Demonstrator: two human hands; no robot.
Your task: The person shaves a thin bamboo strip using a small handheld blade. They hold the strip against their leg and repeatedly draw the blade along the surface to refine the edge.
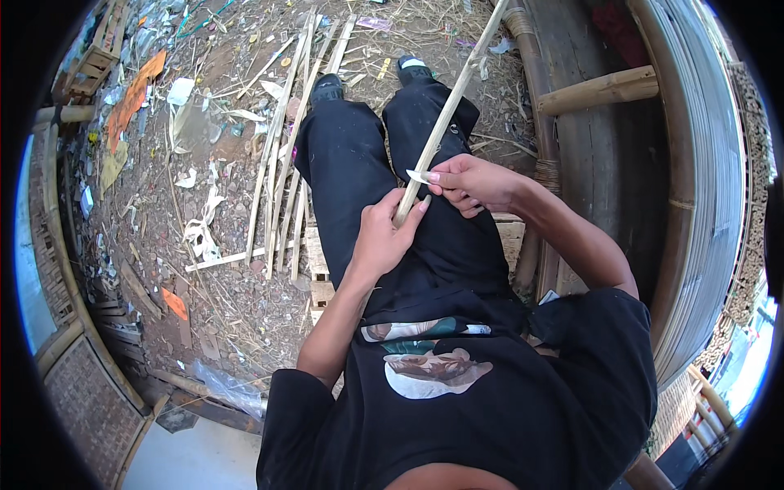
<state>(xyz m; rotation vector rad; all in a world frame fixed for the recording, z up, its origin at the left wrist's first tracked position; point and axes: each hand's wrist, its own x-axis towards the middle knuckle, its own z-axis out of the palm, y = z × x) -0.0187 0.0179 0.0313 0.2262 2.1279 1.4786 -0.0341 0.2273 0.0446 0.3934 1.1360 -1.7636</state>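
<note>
A long pale bamboo strip [447,114] slants from my lap up past my knees to the top edge of the view. Near its lower end my left hand [384,233] is closed around it, thumb along the side. My right hand [474,184] grips a small knife [418,176], whose short pale blade lies across the strip just above my left hand. Most of the knife's handle is hidden in the fingers. Both hands are over my thighs, in dark trousers [347,163].
Several split bamboo strips [282,155] lie on the littered ground left of my legs. I sit on a wooden slatted seat [317,257]. A bamboo frame [600,90] stands close on my right. Scraps of plastic, an orange sheet [131,102] among them, are scattered at left.
</note>
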